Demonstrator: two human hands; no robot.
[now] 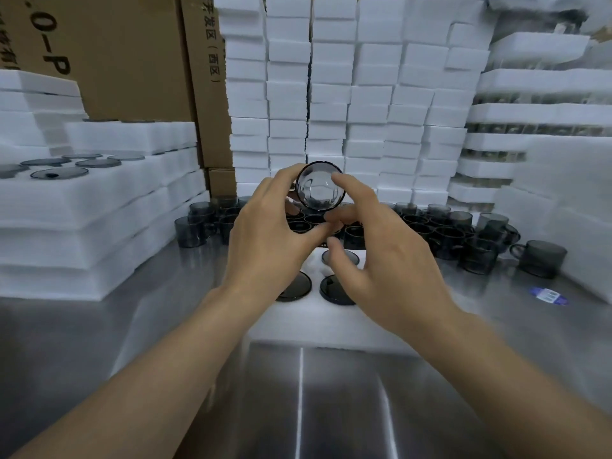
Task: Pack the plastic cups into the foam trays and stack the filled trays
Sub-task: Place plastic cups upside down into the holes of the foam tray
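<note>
A smoky grey plastic cup (319, 187) is held up in front of me, tipped so its round base faces the camera. My left hand (268, 236) grips it from the left side. My right hand (384, 256) has its fingers spread, with fingertips touching the cup's right and lower rim. Below the hands lies a white foam tray (318, 323) on the steel table, with dark cups (337, 289) set into its holes. A crowd of loose grey cups (447, 233) stands behind the tray.
Filled foam trays (82, 207) are stacked at the left, with dark cup bases showing on top. A wall of white foam blocks (331, 94) and cardboard boxes (132, 61) rises behind. More foam stacks (546, 154) stand at the right. A blue-white label (548, 296) lies on the table.
</note>
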